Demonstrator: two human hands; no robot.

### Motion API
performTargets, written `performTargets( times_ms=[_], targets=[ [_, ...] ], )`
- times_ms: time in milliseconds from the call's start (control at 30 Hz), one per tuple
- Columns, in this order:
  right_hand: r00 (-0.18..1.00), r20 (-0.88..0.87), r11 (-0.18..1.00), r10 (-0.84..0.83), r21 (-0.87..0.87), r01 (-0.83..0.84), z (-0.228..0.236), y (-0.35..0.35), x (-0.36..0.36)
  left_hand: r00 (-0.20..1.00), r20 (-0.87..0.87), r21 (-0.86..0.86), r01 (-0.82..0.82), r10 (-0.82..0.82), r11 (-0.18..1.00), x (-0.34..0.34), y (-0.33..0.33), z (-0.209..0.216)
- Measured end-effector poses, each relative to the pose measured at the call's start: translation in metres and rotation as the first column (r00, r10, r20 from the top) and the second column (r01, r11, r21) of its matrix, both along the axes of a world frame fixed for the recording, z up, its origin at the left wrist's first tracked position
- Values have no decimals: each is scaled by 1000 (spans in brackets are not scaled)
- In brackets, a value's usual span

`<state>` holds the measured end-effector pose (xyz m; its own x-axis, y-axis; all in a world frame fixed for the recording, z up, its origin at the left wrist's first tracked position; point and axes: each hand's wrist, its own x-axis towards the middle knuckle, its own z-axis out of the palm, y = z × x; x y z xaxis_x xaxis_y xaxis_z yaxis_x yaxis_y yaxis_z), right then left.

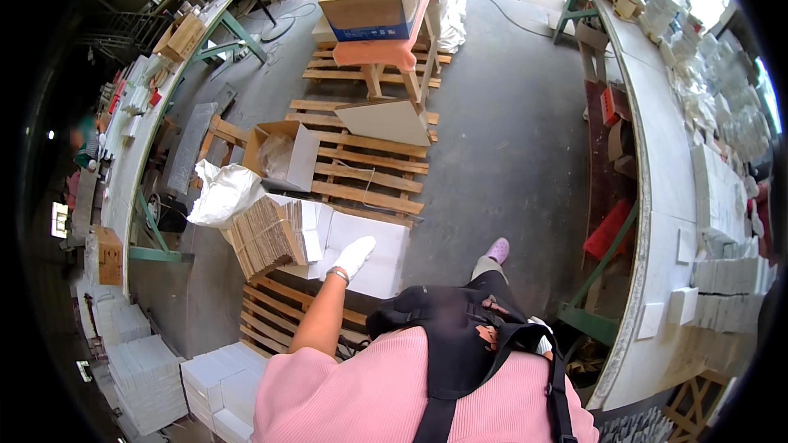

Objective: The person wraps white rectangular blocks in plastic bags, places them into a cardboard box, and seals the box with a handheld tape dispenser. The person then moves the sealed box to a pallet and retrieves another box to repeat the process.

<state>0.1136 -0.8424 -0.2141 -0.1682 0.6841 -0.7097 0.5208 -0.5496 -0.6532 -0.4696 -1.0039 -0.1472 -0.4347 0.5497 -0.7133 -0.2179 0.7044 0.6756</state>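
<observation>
My left hand (355,257), in a white glove, reaches forward over a white box (384,256). Its fingers are stretched out and lie on or just above the box's top; contact is hard to tell. Left of it leans a bundle of brown corrugated cardboard sheets (267,239), with a crumpled white sack (226,195) behind. Only a bit of my right hand (542,342), also in a white glove, shows at my right side beside the black bag (443,312); its fingers are hidden.
Wooden pallets (369,168) run ahead, bearing an open carton (283,156) and a flat board (384,123). Beyond stands an orange-topped stand (377,55) with a cardboard box (369,0). Long worktables flank me, the right one (657,221) stacked with white pieces. White boxes (222,385) sit at lower left.
</observation>
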Motion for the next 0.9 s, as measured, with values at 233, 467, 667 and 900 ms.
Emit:
performTargets(
  times_ms=[233,467,667,900],
  targets=[
    [971,88,975,223,-36,-220,10,235,-21,980,-35,-268,-200,198,942,63,-31,-20],
    [884,15,882,468,59,-468,51,389,-190,793,129,-285,-546,596,788,85,26,15],
    [763,-21,763,646,-24,-646,92,391,-367,746,133,-216,-621,653,753,-30,93,-34],
    [645,-33,629,764,-184,-755,62,403,-543,786,-41,-84,-617,616,782,-211,188,-118]
  ],
)
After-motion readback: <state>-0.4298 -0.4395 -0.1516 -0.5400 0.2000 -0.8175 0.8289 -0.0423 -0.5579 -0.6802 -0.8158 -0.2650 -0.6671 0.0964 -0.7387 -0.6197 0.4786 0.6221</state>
